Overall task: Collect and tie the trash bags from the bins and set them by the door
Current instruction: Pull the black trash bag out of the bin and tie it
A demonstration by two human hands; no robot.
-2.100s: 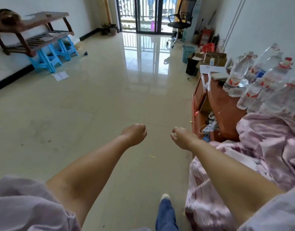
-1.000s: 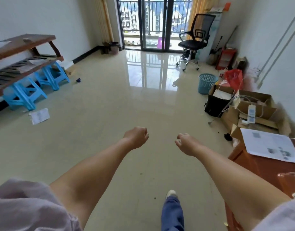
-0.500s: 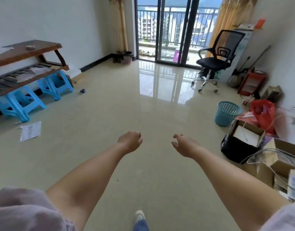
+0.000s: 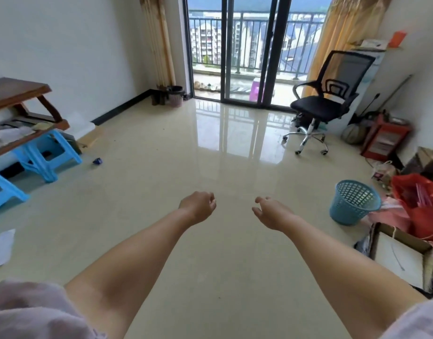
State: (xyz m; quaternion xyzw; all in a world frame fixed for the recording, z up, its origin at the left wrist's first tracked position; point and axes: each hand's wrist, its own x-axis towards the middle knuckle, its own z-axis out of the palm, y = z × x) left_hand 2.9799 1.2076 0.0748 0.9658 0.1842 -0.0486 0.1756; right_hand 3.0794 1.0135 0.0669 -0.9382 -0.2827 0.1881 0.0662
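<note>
Head view: the blue mesh bin (image 4: 354,202) stands on the floor to the right, nearer the right hand (image 4: 271,214) than the left hand (image 4: 198,208). Both hands hang loosely curled, holding nothing. A dark bin (image 4: 175,96) sits far left by the balcony door (image 4: 235,48).

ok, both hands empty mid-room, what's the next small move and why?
Probably step right toward the blue mesh bin and look inside. The left hand and right hand hold nothing, and this bin is the closest one. No liner shows on it from here. A darker bin stands farther off beside the balcony door.
</note>
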